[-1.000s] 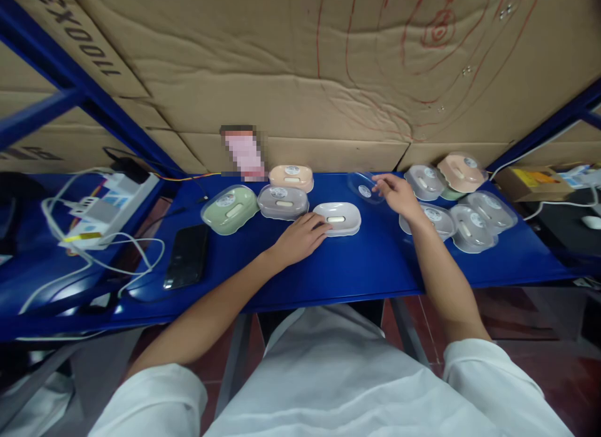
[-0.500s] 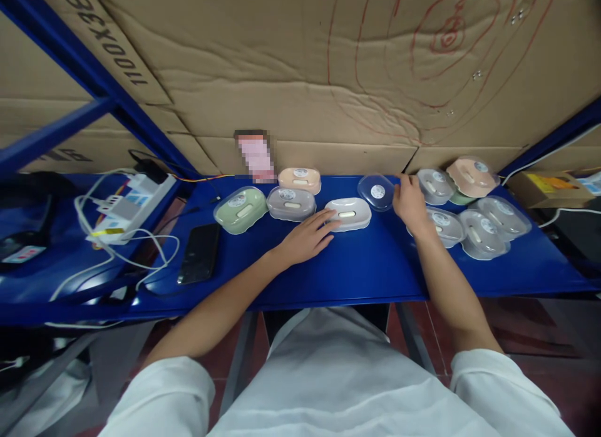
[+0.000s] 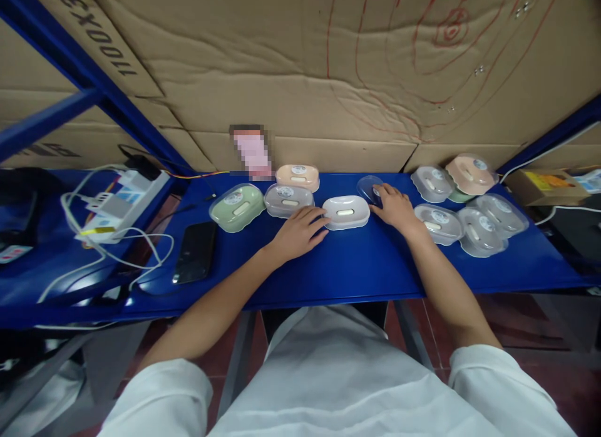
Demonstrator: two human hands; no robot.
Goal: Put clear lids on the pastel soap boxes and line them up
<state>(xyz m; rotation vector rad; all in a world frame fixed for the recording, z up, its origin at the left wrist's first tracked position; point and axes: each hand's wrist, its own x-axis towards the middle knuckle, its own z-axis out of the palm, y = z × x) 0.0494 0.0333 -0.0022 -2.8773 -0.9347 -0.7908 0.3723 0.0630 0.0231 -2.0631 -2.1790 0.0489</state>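
Two hands now close in at frame centre: the left hand, fingers loosely curled, steadies the white soap box on the blue shelf, while the right hand, fingers spread, has brought the clear lid down beside it.

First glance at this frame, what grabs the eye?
Two bare hands meet mid-shelf on the blue shelf: the left hand touches a white soap box, and the right hand rests on a clear lid just behind it. Pastel boxes line up to the left, led by a green box, with a cluster of clear-lidded boxes at right. A black phone lies far left.
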